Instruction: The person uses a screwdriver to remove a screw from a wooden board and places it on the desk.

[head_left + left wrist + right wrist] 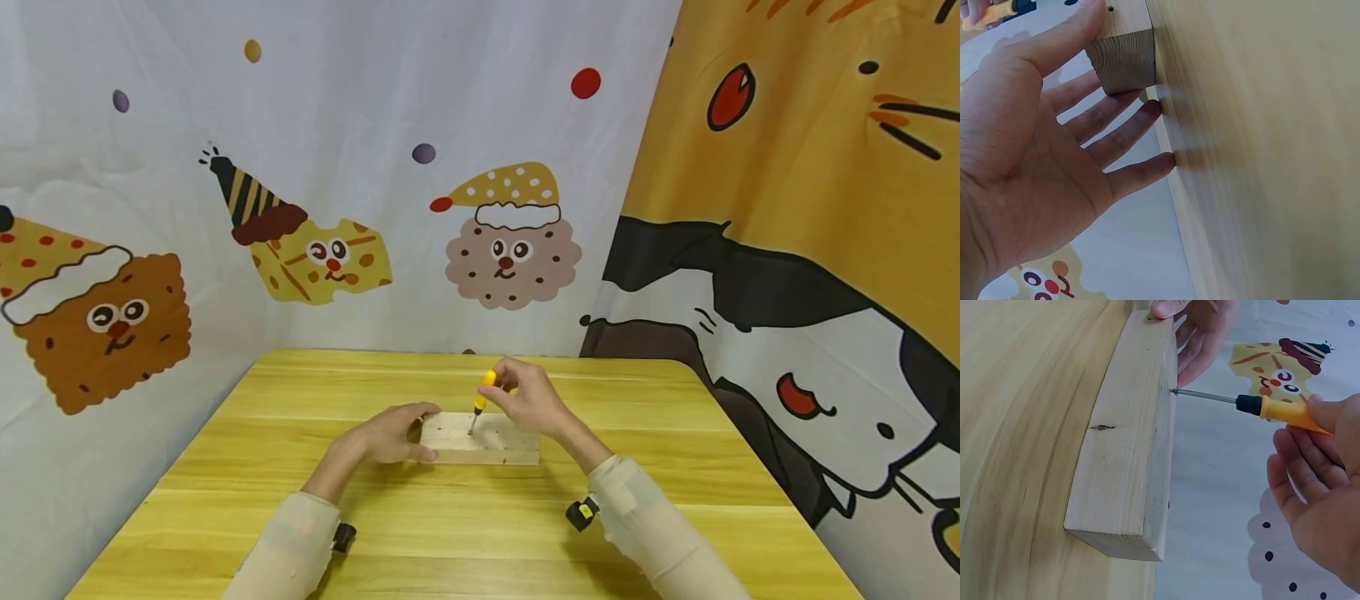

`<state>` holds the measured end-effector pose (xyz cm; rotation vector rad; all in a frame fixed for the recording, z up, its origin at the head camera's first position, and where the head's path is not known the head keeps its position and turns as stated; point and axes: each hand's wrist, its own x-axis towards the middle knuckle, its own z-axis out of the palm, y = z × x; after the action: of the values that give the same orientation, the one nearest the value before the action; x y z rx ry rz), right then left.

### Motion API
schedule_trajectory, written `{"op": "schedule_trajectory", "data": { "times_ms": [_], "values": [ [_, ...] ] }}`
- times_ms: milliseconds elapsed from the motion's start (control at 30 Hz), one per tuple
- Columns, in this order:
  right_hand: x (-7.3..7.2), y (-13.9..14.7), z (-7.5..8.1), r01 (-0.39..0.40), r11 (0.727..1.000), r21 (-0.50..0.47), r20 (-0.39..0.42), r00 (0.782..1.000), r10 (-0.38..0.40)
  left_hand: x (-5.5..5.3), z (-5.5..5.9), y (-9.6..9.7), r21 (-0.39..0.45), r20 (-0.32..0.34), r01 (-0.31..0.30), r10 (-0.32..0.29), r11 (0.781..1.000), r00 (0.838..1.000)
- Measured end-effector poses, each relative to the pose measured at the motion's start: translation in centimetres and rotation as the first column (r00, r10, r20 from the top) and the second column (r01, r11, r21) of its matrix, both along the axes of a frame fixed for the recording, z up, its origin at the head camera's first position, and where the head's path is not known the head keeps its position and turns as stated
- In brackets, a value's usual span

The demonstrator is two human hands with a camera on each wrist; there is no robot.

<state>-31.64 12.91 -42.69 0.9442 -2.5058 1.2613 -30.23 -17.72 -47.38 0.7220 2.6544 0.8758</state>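
Note:
A pale wooden block (483,457) lies flat on the table, long side toward me. My left hand (386,435) grips its left end, thumb on the near side and fingers round the far side. In the left wrist view the end grain of the block (1125,61) shows between thumb and fingers. With thumb and fingertips my right hand (531,402) holds a yellow and black screwdriver (481,402) by its handle, above the block. The shaft of the screwdriver (1207,395) points down to the top face, where a small screw head (1174,391) shows at its tip.
The wood-grain table (465,533) reaches back to a curtain (337,100) printed with cartoon figures. More of this cloth hangs along the right side. Each wrist carries a small black camera (581,514). Several dark knots or holes mark the block.

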Motion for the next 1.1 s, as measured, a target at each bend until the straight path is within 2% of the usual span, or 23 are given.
{"op": "schedule_trajectory", "data": {
  "times_ms": [267, 567, 867, 1100],
  "values": [
    [-0.3, 0.3, -0.1, -0.066, 0.998, -0.017, 0.029, 0.997, 0.066, 0.1, 0.4, -0.1, -0.002, 0.013, -0.002, 0.002, 1.000, 1.000],
    [-0.2, -0.1, -0.5, -0.001, 1.000, -0.029, -0.027, 1.000, 0.001, 0.0, 0.3, 0.0, -0.011, -0.007, 0.016, -0.016, 1.000, 1.000],
    [-0.5, -0.7, -0.7, 0.036, 0.998, -0.041, -0.201, 0.979, -0.044, -0.1, 0.3, 0.0, 0.003, 0.004, 0.009, -0.009, 1.000, 1.000],
    [-0.4, -1.0, -0.6, 0.037, 0.996, -0.083, -0.187, 0.981, -0.052, -0.2, 0.2, 0.1, -0.005, 0.010, -0.002, 0.002, 1.000, 1.000]
  ]
}}
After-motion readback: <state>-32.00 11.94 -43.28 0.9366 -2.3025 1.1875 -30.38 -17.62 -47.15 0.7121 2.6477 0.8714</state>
